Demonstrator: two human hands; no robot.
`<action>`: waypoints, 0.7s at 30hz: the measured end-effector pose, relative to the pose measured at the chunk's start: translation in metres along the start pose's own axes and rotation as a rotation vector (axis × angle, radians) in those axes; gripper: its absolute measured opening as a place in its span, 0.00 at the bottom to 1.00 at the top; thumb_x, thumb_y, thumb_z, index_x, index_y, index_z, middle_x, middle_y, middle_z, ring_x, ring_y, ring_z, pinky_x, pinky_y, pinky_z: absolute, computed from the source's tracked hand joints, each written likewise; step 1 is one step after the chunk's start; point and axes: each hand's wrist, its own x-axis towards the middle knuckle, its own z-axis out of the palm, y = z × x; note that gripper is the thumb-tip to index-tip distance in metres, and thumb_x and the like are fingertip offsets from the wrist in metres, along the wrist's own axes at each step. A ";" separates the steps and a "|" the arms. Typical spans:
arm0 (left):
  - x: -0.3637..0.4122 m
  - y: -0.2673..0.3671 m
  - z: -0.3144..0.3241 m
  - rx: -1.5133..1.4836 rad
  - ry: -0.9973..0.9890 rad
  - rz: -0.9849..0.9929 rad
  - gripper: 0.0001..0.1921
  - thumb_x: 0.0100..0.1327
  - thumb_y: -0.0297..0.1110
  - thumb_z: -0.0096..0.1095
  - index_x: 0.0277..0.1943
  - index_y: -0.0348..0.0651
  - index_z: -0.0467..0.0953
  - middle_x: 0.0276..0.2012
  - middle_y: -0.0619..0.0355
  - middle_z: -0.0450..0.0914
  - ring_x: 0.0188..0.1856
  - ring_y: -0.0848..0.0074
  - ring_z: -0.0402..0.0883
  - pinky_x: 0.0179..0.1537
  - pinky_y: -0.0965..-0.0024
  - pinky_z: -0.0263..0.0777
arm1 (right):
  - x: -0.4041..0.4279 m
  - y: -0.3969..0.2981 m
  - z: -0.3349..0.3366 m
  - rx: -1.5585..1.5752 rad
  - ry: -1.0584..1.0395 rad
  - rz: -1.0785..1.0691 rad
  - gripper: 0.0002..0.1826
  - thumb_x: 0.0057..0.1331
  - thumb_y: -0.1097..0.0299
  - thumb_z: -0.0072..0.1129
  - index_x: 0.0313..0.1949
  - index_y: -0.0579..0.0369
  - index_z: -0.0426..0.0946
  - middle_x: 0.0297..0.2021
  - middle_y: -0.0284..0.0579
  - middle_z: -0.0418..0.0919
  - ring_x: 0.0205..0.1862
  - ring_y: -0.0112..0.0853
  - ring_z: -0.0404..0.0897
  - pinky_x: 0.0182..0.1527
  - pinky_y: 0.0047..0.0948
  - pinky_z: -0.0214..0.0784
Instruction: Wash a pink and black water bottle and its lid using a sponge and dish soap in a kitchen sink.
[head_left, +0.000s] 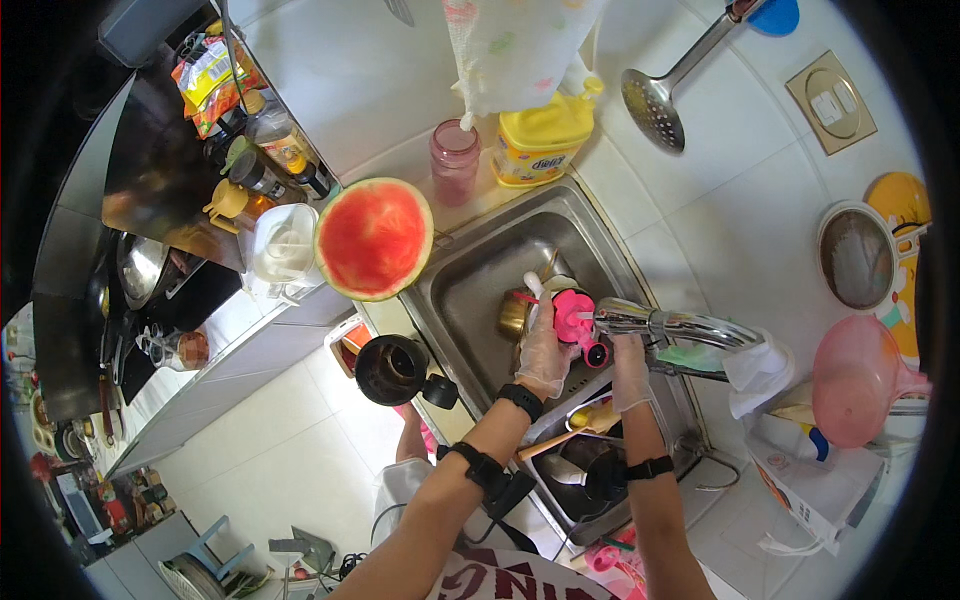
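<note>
My left hand (543, 352), in a clear glove, is around the near left side of a bright pink plastic object (574, 318), its thumb up by the object's edge. The object has a round black-rimmed spout or opening and lies below the chrome faucet (637, 318). My right hand (628, 367), also gloved, is at the right under the faucet; its fingers are hidden, so its hold cannot be told. In the steel sink (469, 289) a brass-coloured metal pot (511, 313) lies beside my left hand. A white rounded handle (533, 282) sticks up there.
A cut watermelon half (375, 238) and a dark pot (391, 369) stand left of the sink. Behind it are a pink jar (455, 161) and a yellow detergent jug (541, 142). The second basin (577, 529) holds dark cookware and a wooden-handled brush.
</note>
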 end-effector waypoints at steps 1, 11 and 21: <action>0.000 -0.002 0.000 -0.052 -0.017 0.009 0.20 0.69 0.54 0.46 0.54 0.51 0.69 0.44 0.63 0.78 0.43 0.78 0.77 0.43 0.69 0.73 | -0.002 -0.004 0.003 -0.077 -0.064 0.036 0.23 0.65 0.57 0.48 0.53 0.61 0.72 0.54 0.47 0.72 0.55 0.29 0.68 0.57 0.29 0.58; -0.011 0.008 0.011 0.020 -0.169 -0.005 0.14 0.65 0.37 0.55 0.48 0.37 0.74 0.46 0.56 0.79 0.48 0.72 0.77 0.52 0.65 0.72 | 0.000 0.012 0.006 0.255 -0.370 0.190 0.29 0.70 0.47 0.44 0.60 0.55 0.64 0.53 0.36 0.71 0.55 0.25 0.67 0.58 0.29 0.58; 0.004 -0.018 -0.008 0.418 0.132 0.230 0.10 0.66 0.30 0.57 0.48 0.37 0.73 0.43 0.58 0.78 0.43 0.78 0.75 0.47 0.75 0.69 | -0.027 -0.030 0.042 -0.253 -0.271 0.107 0.41 0.63 0.41 0.54 0.65 0.60 0.56 0.56 0.43 0.68 0.57 0.30 0.66 0.60 0.31 0.55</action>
